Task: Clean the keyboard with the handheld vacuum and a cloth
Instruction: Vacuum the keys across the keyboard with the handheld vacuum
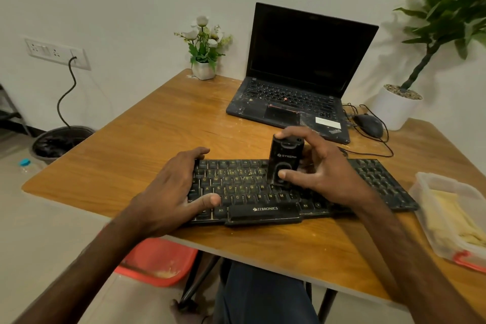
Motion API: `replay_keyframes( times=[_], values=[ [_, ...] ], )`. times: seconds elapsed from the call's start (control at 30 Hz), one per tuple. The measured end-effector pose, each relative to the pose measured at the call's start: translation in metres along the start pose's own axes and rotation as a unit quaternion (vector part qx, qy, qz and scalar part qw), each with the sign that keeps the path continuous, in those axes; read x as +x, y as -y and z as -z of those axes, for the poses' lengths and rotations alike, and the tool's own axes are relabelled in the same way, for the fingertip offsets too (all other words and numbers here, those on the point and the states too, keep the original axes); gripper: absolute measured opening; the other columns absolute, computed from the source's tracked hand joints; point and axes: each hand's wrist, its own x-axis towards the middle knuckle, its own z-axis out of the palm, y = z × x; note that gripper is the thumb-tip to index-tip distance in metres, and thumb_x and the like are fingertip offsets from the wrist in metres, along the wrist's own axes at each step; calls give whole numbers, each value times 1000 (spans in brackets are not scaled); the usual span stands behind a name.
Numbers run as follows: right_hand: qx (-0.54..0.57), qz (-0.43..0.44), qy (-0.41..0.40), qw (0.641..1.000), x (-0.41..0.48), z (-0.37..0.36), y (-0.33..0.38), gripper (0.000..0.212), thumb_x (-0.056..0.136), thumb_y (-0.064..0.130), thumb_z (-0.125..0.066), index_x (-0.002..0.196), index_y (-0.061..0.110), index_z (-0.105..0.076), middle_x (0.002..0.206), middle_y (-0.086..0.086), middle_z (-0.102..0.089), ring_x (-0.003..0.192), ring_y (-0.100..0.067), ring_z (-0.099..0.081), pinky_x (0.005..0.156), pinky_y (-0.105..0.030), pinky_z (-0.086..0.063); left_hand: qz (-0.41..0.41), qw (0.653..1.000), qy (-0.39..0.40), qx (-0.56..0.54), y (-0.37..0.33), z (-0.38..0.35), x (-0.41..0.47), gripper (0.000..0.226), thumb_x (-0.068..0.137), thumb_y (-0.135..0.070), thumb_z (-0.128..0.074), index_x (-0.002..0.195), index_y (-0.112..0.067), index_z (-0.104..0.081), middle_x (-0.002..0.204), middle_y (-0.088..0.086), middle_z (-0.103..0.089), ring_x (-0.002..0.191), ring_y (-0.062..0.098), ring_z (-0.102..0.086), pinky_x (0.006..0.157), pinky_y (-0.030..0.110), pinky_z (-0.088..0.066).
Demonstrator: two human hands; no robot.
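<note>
The right hand (323, 168) holds the handheld vacuum (285, 162) upright on the keyboard (244, 187), left hand (173, 187) steadying it.

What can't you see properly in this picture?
All in the head view:
The mouth of the small black handheld vacuum: hidden by its own body and the right hand gripping it.
Some keys of the black keyboard: covered by the left hand resting on them.
The clear plastic box: cut off by the right edge, its pale yellow contents unclear.
The red plastic tub: partly hidden under the wooden table.
</note>
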Motion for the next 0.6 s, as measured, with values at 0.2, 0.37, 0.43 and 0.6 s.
replay_keyframes(
  times=[0.2,0.37,0.43,0.6],
  values=[
    [-11,6,-35,999,5,-7,-3,64,79,10,-81,126,41,-52,117,10,-58,97,-14,-69,70,-29,-61,-11,1000,-6,7,0,0,0,113,72,-98,-25,157,-25,-16,148,-4,-34,135,6,-31,113,33,-31],
    [-96,23,-91,991,20,-15,-4,63,81,17,-80,130,41,-48,116,18,-56,95,-6,-68,68,-18,-58,-4,1000,-6,9,0,-1,-2,112,72,-98,-25,157,-26,-15,147,-3,-35,135,8,-33,113,34,-32],
    [-44,33,-34,998,10,-19,3,62,80,12,-81,127,40,-51,115,15,-58,94,-12,-69,65,-20,-57,-6,1000,-9,9,0,-1,-1,111,73,-97,-23,157,-25,-15,147,-2,-36,135,9,-33,115,37,-32],
    [-78,39,-34,996,8,-16,1,64,80,14,-80,129,42,-50,115,15,-58,94,-7,-68,69,-26,-61,-21,999,-18,16,2,-2,-2,102,80,-92,-22,157,-25,-16,145,-3,-37,133,8,-33,115,39,-32]
  ],
)
